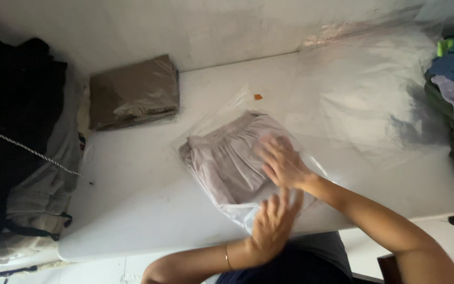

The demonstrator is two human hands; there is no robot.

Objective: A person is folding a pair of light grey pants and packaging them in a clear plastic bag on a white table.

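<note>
On the white table (148,210), pressing flat with open right hand (282,160) atop the grey folded garment (227,163) inside its clear plastic bag (222,121), left hand (271,223) open, touching the bag's near end.

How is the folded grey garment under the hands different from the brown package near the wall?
The grey garment lies in the middle of the white table; the brown package rests at its far left corner by the wall. The grey garment is pale with a gathered waistband showing; the brown package is darker and smooth. The right hand and left hand touch the grey one; nobody touches the brown one. Both are folded flat in clear plastic.
</note>
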